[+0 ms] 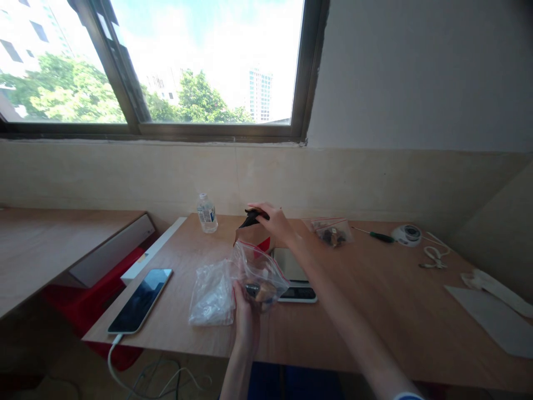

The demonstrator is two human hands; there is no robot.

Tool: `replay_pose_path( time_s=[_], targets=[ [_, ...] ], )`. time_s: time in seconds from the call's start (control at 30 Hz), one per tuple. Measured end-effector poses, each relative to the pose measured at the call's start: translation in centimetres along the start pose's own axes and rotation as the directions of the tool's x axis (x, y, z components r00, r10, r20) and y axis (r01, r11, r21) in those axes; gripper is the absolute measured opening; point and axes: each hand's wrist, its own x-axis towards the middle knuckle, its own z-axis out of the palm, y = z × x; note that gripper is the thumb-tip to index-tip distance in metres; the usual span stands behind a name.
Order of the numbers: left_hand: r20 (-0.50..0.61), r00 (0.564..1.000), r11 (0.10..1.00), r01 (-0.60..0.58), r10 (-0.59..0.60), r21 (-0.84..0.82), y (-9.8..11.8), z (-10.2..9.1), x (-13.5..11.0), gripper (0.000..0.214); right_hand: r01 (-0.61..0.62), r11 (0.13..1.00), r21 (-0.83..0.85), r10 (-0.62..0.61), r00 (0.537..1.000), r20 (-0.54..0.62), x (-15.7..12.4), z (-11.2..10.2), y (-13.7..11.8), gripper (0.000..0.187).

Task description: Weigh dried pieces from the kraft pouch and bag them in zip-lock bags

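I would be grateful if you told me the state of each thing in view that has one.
Left hand: holding zip bag
Held zip bag: parts inside, seemingly open
Right hand: pinching black item
Clear plastic: crumpled
Bottle: upright
Phone: flat, dark-screened, plugged in
Screwdriver: lying
White cable: bundled
Other zip bag: lying, parts inside

Red-edged clr bag [261,265], blk item [250,218], grn-hndl screwdriver [382,238], red stool [97,288]

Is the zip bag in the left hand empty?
Not empty: black and brown items show through the clear zip bag in the left hand. What they are, I cannot tell.
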Motion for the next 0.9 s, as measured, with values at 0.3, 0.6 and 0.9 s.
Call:
replay_pose_path(
  time_s=[0.3,0.6,0.9],
  targets=[
    [0.007,1.000,1.000,0.020,-0.020,0.007,0.0,-0.2,-0.1,0.053,-0.093,0.993,-0.068,0.100,0.989,0.106,-0.2,-2.0,-0.6,0.020],
    [0.071,0.997,0.997,-0.021,0.016,0.069,0.1,-1.0,-0.3,0.061,-0.167,0.986,0.021,0.167,0.986,0.018,-1.9,-4.4,-3.1,0.023],
    [0.106,0.988,0.976,-0.127,0.109,0.178,-0.2,-1.3,0.4,0.046,-0.332,0.943,0.032,0.241,0.743,0.625,-6.0,-5.6,-5.5,0.022]
  ],
)
